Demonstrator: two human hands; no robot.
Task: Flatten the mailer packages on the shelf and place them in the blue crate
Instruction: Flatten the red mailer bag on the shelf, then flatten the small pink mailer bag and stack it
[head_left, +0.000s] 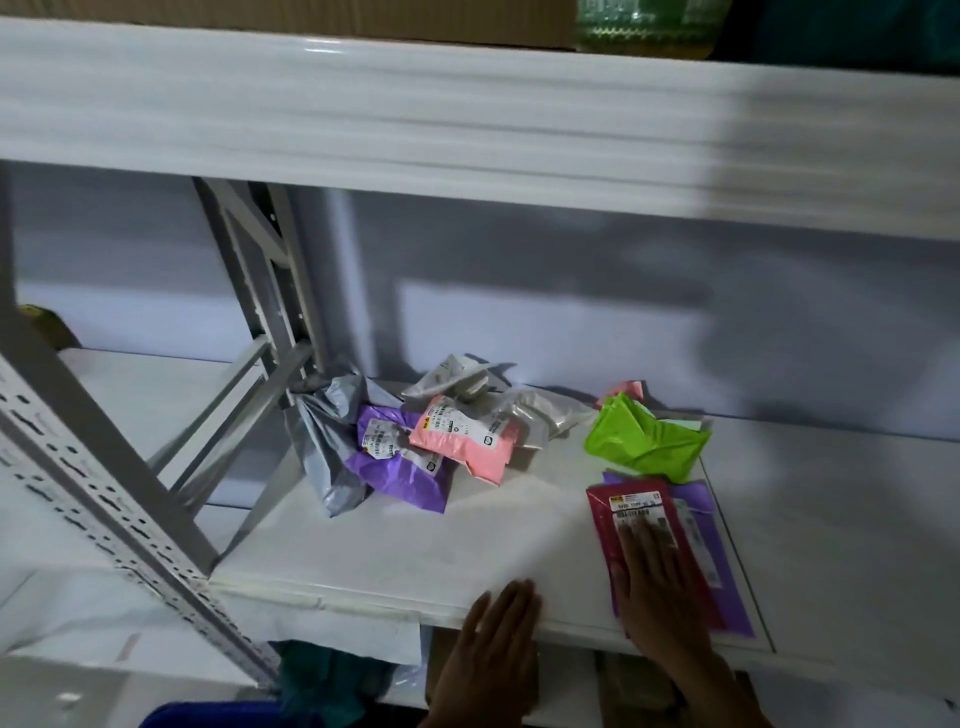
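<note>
A dark red mailer (631, 512) lies flat on a purple mailer (714, 540) near the front right of the white shelf (395, 551). My right hand (657, 582) presses flat on the red mailer, fingers spread. My left hand (498, 644) hovers open at the shelf's front edge, holding nothing. Further back lie crumpled mailers: a green one (644, 439), a pink one (467, 441), a purple one (400, 473), a grey one (322, 447) and a silver one (545, 415). The blue crate (208, 714) shows only as a rim at the bottom.
A grey slotted upright (104, 499) and its diagonal braces stand left of the pile. The upper shelf beam (467, 119) hangs overhead. A small pink mailer (626, 389) peeks behind the green one. Teal cloth (322, 675) lies below the shelf.
</note>
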